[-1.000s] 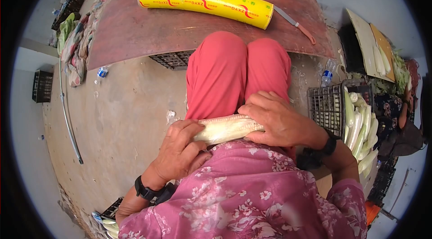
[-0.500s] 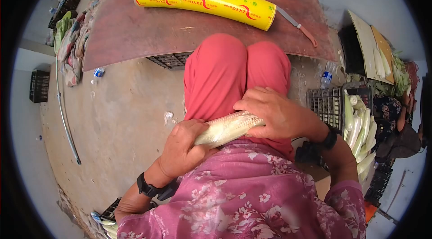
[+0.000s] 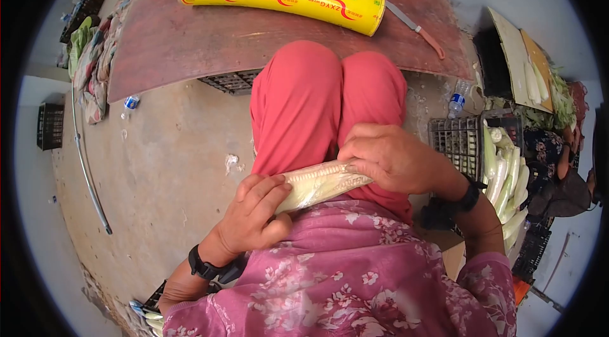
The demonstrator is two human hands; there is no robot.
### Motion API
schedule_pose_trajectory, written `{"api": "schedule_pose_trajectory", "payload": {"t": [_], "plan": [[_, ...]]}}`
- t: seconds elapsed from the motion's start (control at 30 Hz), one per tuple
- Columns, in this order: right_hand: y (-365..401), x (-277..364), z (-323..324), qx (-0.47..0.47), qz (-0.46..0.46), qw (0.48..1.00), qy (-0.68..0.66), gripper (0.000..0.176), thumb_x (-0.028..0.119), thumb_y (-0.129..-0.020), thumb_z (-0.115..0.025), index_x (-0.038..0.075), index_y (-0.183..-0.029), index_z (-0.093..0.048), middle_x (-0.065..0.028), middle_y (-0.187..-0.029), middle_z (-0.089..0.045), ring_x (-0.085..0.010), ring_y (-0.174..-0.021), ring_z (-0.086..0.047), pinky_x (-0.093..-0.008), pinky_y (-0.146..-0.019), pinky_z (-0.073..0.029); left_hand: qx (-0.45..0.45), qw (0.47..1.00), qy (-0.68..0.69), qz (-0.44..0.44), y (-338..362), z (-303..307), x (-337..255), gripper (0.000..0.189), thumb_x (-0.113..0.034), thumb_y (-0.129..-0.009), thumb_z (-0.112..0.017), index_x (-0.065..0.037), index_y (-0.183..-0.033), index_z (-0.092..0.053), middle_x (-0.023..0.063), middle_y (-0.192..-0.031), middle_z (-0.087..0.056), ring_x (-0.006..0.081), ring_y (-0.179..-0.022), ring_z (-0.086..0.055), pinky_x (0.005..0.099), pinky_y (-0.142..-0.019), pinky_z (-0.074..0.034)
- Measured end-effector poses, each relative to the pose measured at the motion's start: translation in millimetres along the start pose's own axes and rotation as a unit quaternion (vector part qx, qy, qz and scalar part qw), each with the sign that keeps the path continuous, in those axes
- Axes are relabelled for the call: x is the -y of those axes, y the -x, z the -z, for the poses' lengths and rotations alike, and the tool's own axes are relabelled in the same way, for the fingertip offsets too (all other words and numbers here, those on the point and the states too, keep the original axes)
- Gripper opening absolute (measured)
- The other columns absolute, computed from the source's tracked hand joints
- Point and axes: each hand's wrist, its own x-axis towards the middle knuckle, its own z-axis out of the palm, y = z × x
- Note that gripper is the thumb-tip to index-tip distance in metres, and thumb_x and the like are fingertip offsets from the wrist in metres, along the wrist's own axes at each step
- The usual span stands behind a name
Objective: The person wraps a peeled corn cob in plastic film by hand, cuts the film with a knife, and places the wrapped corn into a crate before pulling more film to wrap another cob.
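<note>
Head view, looking straight down: the ear of corn (image 3: 317, 188) sits where my pink trousers (image 3: 298, 108) meet the flowery shirt (image 3: 330, 261), tilted so its right end is a bit further from me. Looks like glossy clear film (image 3: 311, 197) on it, kinda creased, with pale kernels (image 3: 307, 176) showing along the far edge. My left hand (image 3: 250, 213) has its fingers curled over the left end, thumb low beside it (can't tell how hard the thumb presses). My right hand (image 3: 393, 160) is pinching the other end between thumb and fingers.

Imo the trick is light, even pressure from both ends, pushing creases outward with flat fingertips. Nails off the film or it could tear. Resting the cob low against me also beats working midair.

Further out, the yellow roll of wrap (image 3: 279, 0) lies on the tabletop (image 3: 190, 51), with the knife (image 3: 420, 33) at its right end, handle pointing away from the roll. Decent spot, well apart from my fingers. Off to my right, a black crate (image 3: 453, 146) holds what look like more pale ears (image 3: 504, 178).
</note>
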Motion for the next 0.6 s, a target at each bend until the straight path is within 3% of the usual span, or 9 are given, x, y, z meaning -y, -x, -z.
{"api": "schedule_pose_trajectory", "payload": {"t": [0.07, 0.13, 0.33, 0.37, 0.43, 0.5, 0.6], "plan": [[-0.1, 2.2, -6.0, -0.027, 0.030, 0.999, 0.036, 0.012, 0.007, -0.089, -0.060, 0.002, -0.099, -0.064, -0.0129, -0.097, -0.061, -0.0325, -0.092, -0.062, -0.0419, -0.081, -0.048, 0.009, 1.000, -0.003, -0.023, 1.4, 0.4, 5.5, 0.045, -0.007, -0.064, -0.067, -0.001, -0.106, -0.054, 0.0207, -0.121, -0.059, 0.0375, -0.108, -0.056, 0.0488, -0.096, -0.045], [0.0, 5.1, -9.7, -0.041, 0.047, 0.995, 0.072, 0.010, 0.008, -0.087, -0.059, 0.004, -0.095, -0.063, -0.0118, -0.096, -0.059, -0.0311, -0.092, -0.060, -0.0424, -0.081, -0.046, 0.013, 0.999, -0.002, -0.033, 2.0, -0.1, 7.5, 0.056, -0.007, -0.065, -0.065, 0.003, -0.120, -0.058, 0.0215, -0.124, -0.057, 0.0382, -0.108, -0.054, 0.0482, -0.099, -0.043], [-5.3, 12.6, -9.0, -0.022, 0.065, 0.988, 0.141, 0.010, 0.009, -0.085, -0.058, 0.004, -0.093, -0.061, -0.0107, -0.099, -0.056, -0.0285, -0.093, -0.057, -0.0416, -0.082, -0.043, 0.018, 0.999, 0.004, -0.026, 1.1, 0.7, 7.8, 0.057, -0.007, -0.066, -0.064, 0.004, -0.121, -0.057, 0.0222, -0.124, -0.057, 0.0384, -0.109, -0.054, 0.0485, -0.100, -0.043], [-6.8, 13.2, -9.7, -0.023, 0.070, 0.987, 0.146, 0.010, 0.009, -0.085, -0.058, 0.004, -0.093, -0.061, -0.0106, -0.098, -0.055, -0.0281, -0.094, -0.057, -0.0413, -0.082, -0.043, 0.019, 1.000, 0.005, -0.025, 0.6, 0.8, 7.5, 0.056, -0.006, -0.066, -0.064, 0.004, -0.120, -0.057, 0.0225, -0.124, -0.056, 0.0386, -0.109, -0.054, 0.0486, -0.100, -0.042], [-9.9, 14.8, -11.8, -0.022, 0.081, 0.986, 0.147, 0.011, 0.010, -0.085, -0.057, 0.004, -0.094, -0.061, -0.0100, -0.098, -0.055, -0.0268, -0.095, -0.056, -0.0402, -0.082, -0.042, 0.016, 1.000, 0.006, -0.010, -1.5, 1.3, 4.8, 0.044, -0.008, -0.065, -0.067, 0.000, -0.106, -0.053, 0.0211, -0.120, -0.059, 0.0378, -0.108, -0.056, 0.0491, -0.098, -0.044], [-13.3, 16.6, -14.6, -0.019, 0.093, 0.986, 0.138, 0.012, 0.011, -0.085, -0.057, 0.004, -0.093, -0.062, -0.0091, -0.097, -0.055, -0.0249, -0.096, -0.055, -0.0385, -0.083, -0.041, 0.011, 1.000, 0.006, 0.016, -4.5, 1.9, 0.8, 0.034, -0.012, -0.061, -0.076, -0.009, -0.078, -0.046, 0.0174, -0.113, -0.063, 0.0357, -0.107, -0.059, 0.0499, -0.092, -0.049], [-17.8, 22.2, -17.3, -0.016, 0.114, 0.978, 0.176, 0.014, 0.013, -0.086, -0.055, 0.004, -0.092, -0.063, -0.0077, -0.096, -0.054, -0.0225, -0.095, -0.054, -0.0364, -0.083, -0.040, 0.010, 1.000, 0.014, 0.014, -1.2, -1.2, 1.9, 0.036, -0.013, -0.062, -0.080, -0.009, -0.078, -0.048, 0.0168, -0.115, -0.061, 0.0359, -0.108, -0.059, 0.0489, -0.091, -0.049]]}}
